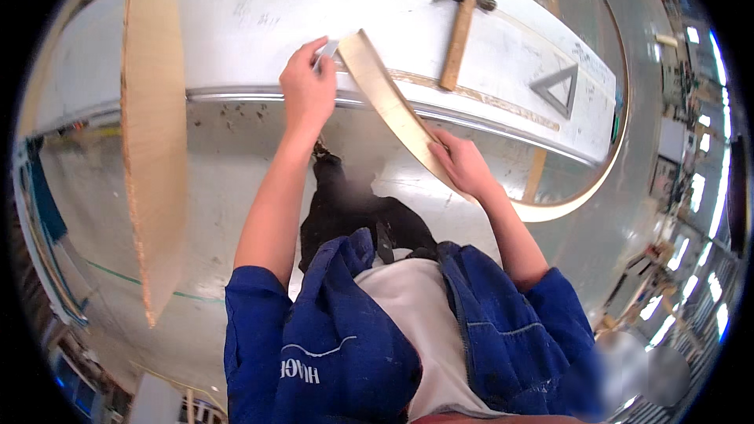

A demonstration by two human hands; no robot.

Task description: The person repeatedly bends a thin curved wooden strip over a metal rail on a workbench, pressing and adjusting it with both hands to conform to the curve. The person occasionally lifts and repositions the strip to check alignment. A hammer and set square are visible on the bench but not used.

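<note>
My R hand [465,163] is closed on a long, thin wood-coloured strip [385,102], pinching it at the edge, thumb side twd its face; some fingers hidden, so can't tell the full wrap. My L hand [306,82] is up near the strip's near end, fingertips pinching a small pale flat piece [326,53]; piece is blurry, can't tell material or if it touches the strip.

Strip loc: one end over the white bench [259,31], mid part over the gap btwn bench and me, the rest swinging out R in a big curve and up past the bench's R end.

Handling (my judgement): strip looks light, thin, bendy along its length, stiffer across width; prob springy, long tail apt to whip or twist. Face looks smooth, maybe a bit slippery; ends and edges prob chip or crack if kinked. Best hold: across the width, thumb on face, fingers behind, one hand close to the end, other further along to carry the tail. Pale piece prob v. light; fingertip pinch seems enough.

Further out, on bench: claw hammer [458,43] w/ wooden handle, grey triangular square [559,88] near R end, narrow worn batten [503,104] along the near edge. Off L, a big tan board [153,133] stands on edge.
</note>
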